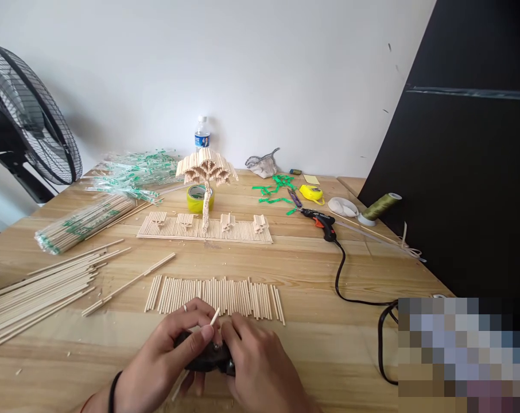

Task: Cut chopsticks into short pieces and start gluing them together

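Left hand (160, 350) pinches a pale stick (215, 316) at a tilt, its upper tip poking past the thumb, a hold that probably steadies it against the black tool (204, 360) beneath. The right hand (262, 353) curls in from the other side and seems to grip that tool, though fingers cover too much of it to say what it is. Just beyond both hands, short sticks (212, 295) lie side by side in a row, likely to keep them within easy reach. Longer sticks (40, 298) lie left of the left hand; farther ahead stands a canopy-topped stick model (206, 163) on a slatted base (171, 228). Ahead and right of the right hand rests a glue gun (322, 221), its cord trailing nearer. Small crumbs dot the wooden table (333, 355); behind it rises a white wall (307, 74), with a fan (31, 115) far left of the hands and a black panel (470, 172) far right.
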Motion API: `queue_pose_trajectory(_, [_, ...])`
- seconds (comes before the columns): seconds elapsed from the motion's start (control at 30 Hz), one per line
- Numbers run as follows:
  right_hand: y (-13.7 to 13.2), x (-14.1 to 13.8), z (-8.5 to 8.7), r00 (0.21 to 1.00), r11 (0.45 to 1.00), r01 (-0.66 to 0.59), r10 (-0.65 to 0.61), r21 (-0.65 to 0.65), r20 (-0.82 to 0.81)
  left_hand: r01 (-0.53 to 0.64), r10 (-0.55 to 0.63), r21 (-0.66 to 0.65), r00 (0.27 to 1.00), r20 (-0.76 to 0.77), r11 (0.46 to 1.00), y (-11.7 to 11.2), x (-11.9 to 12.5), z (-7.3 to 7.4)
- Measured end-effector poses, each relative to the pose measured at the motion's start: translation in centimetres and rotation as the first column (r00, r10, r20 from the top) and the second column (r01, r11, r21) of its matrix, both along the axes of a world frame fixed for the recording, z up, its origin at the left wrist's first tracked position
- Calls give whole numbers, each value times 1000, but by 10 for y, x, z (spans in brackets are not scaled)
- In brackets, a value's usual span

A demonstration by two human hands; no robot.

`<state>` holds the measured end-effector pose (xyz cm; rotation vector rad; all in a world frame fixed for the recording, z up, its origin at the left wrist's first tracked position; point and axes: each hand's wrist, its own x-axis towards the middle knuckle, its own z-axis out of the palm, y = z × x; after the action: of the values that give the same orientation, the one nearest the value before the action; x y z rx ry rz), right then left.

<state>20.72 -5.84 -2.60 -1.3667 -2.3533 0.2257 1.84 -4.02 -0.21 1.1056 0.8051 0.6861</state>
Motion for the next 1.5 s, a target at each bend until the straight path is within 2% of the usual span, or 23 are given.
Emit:
queue_pose_trajectory(0.17, [-2, 0, -3, 1000, 997, 8, -7, -83, 21, -31, 32, -57, 999, 22, 998, 1, 2, 4])
queue_pose_trajectory(0.37, [-2, -1, -2, 989, 951, 80, -37, -298, 147, -47, 35, -154, 996, -82, 987, 1, 5, 6])
queue_pose_trajectory(0.47, [-1, -2, -4, 984, 952, 89, -38, -292, 174, -58, 41, -135, 991, -123, 989, 2, 3, 5])
queue_pose_trajectory(0.6, [0, -2, -9, 990, 981, 39, -12, -192, 140, -138, 115, -117, 976, -185, 984, 7, -2, 2])
queue_pose_trajectory(0.7, [4, 2, -10, 999, 994, -18, 22, -112, 30, -229, 208, -107, 962, -176, 968, 13, -6, -1])
queue_pose_trajectory(0.77, [7, 6, -6, 995, 996, -36, 27, -85, -100, -250, 233, -74, 955, -185, 966, 16, -9, -1])
queue_pose_trajectory(0.83, [10, 11, 0, 958, 994, -43, 13, -97, -288, -188, 183, -5, 964, -193, 982, 17, -11, 1])
queue_pose_trajectory(0.97, [14, 13, 19, 767, 968, -161, 0, -192, -642, 61, -34, 153, 985, -170, 986, 10, -6, 6])
queue_pose_trajectory(1.1, [12, 11, 26, 668, 926, -198, -112, -322, -735, 148, -116, 179, 977, -179, 973, 4, 1, 5])
queue_pose_trajectory(1.2, [8, 10, 23, 612, 902, -183, -208, -392, -763, 159, -140, 109, 977, -159, 981, 8, -3, 4])
queue_pose_trajectory(1.27, [5, 10, 21, 576, 877, -131, -312, -462, -756, 116, -103, 68, 979, -178, 991, 16, -13, 6])
queue_pose_trajectory(1.33, [4, 10, 22, 548, 847, -73, -407, -527, -731, -4, 27, 91, 966, -256, 996, 30, -27, 10])
queue_pose_trajectory(1.4, [4, 10, 25, 538, 832, -37, -450, -554, -713, -143, 185, 148, 928, -324, 979, 44, -43, 12])
queue_pose_trajectory(1.5, [5, 9, 29, 546, 826, -31, -458, -563, -702, -265, 291, 126, 913, -286, 956, 61, -60, 11])
